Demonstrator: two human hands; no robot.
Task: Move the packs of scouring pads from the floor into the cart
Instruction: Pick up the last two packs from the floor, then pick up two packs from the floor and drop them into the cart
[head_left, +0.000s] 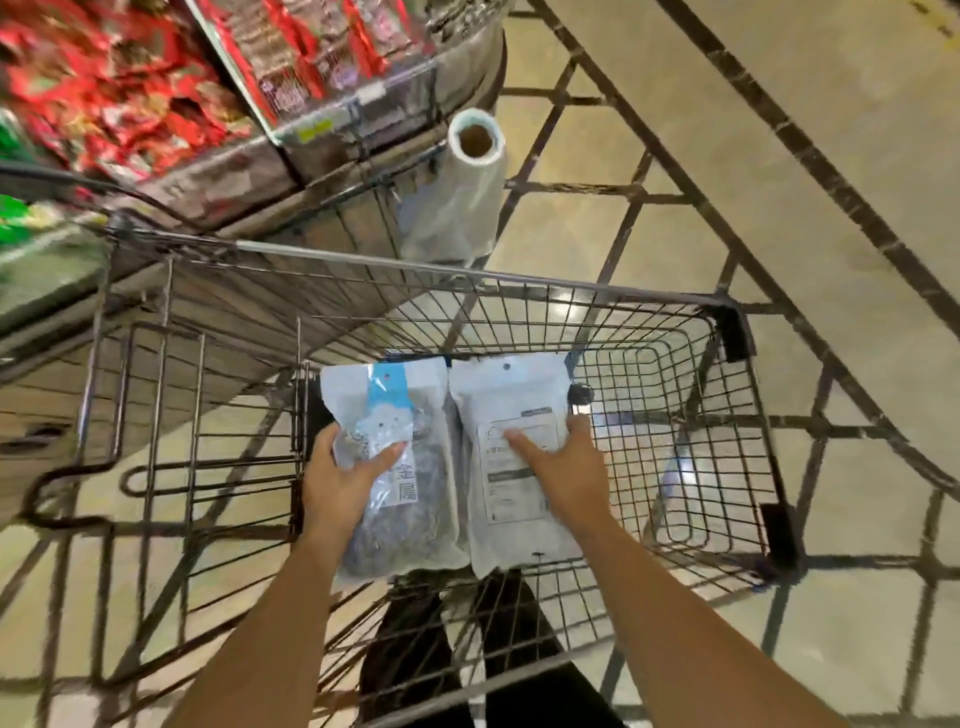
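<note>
While both arms are reaching over the wire cart, a person is lowering two packs of scouring pads side by side into its basket.

The left hand is gripping the blue-labelled pack, thumb across its front; the right hand is clasping the white-backed pack, fingers curled round its edge. Both packs are hanging just above the basket floor, so the placing step appears under way; releasing them flat likely comes next. A plastic-bag roll is standing beyond the cart.
</note>
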